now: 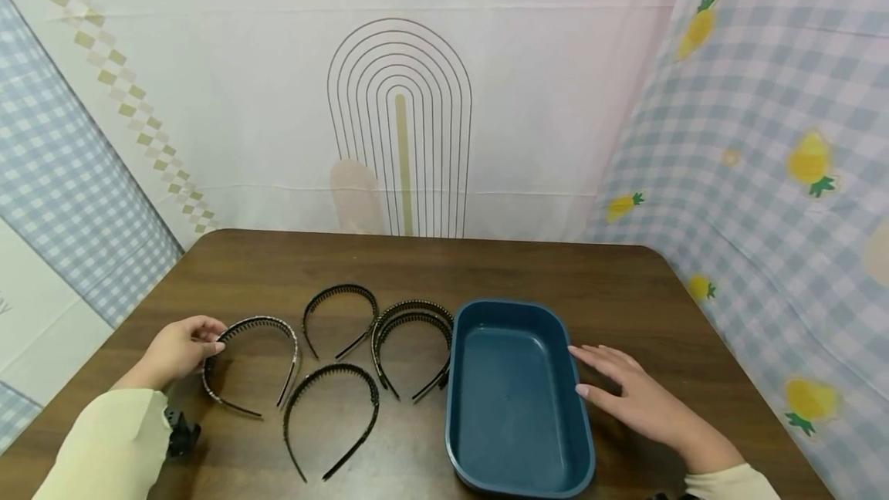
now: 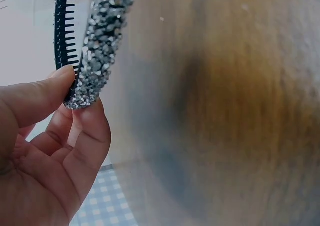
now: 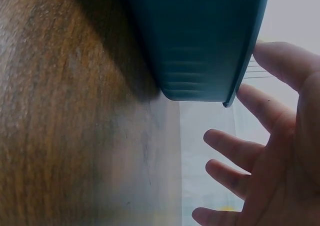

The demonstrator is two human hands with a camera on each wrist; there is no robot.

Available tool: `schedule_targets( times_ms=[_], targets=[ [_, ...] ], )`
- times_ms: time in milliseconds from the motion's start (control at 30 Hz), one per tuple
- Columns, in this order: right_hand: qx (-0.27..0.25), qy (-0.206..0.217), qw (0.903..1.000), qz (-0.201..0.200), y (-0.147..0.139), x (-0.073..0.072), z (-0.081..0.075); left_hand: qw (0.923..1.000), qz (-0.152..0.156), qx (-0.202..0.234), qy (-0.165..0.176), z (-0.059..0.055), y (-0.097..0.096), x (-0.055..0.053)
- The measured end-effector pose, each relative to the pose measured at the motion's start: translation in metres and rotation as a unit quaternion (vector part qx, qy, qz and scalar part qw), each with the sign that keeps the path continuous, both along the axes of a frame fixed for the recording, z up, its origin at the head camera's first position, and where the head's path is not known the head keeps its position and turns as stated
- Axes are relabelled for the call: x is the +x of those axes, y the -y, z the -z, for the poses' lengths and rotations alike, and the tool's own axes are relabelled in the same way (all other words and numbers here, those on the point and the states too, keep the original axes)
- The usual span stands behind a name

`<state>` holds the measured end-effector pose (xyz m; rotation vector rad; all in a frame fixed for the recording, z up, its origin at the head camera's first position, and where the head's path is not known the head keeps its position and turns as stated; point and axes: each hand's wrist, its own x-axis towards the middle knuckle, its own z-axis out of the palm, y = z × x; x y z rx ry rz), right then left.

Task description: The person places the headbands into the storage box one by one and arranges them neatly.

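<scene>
My left hand point(image 1: 182, 347) pinches a headband point(image 1: 260, 321) between thumb and fingers at the left of the table. In the left wrist view, silvery glitter stones cover this headband point(image 2: 102, 40), and black comb teeth point(image 2: 71, 25) run along it. On the right, my right hand point(image 1: 635, 392) has its fingers extended, thumb and fingertips right at the rim of a blue rectangular plastic basin point(image 1: 510, 407). The right wrist view shows the basin's outer side point(image 3: 195, 45) with the thumb and index fingertips at its edge.
Between the left hand and the basin lie more dark toothed headbands: one at the back point(image 1: 347, 288), one nearer the front point(image 1: 340, 367) and an overlapping pair point(image 1: 417, 305) close against the basin. All rest on a brown wooden table point(image 1: 486, 265). Patterned cloths point(image 1: 542, 99) hang behind and beside it.
</scene>
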<state>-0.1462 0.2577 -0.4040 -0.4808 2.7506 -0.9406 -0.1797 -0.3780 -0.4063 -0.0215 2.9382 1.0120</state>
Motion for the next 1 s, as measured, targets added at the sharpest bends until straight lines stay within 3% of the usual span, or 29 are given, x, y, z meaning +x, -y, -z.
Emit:
schedule_targets(
  times_ms=[367, 500, 767, 1000],
  targets=[
    [0.000, 0.004, 1.0000, 0.004, 0.000, 0.001, 0.000, 0.9995, -0.012, 0.014, -0.025, -0.014, -0.013, 0.002],
    [0.000, 0.005, 1.0000, 0.006, 0.000, 0.001, -0.001, 0.9988, -0.005, 0.008, -0.047, -0.023, -0.024, 0.001],
    [-0.002, 0.011, 0.9999, 0.009, 0.000, 0.001, -0.001, 0.9984, 0.007, 0.034, -0.045, -0.039, -0.050, -0.003],
    [-0.009, 0.013, 0.9999, 0.007, 0.001, 0.002, -0.001, 0.9952, 0.031, 0.083, -0.042, -0.052, -0.073, -0.005]
  ],
)
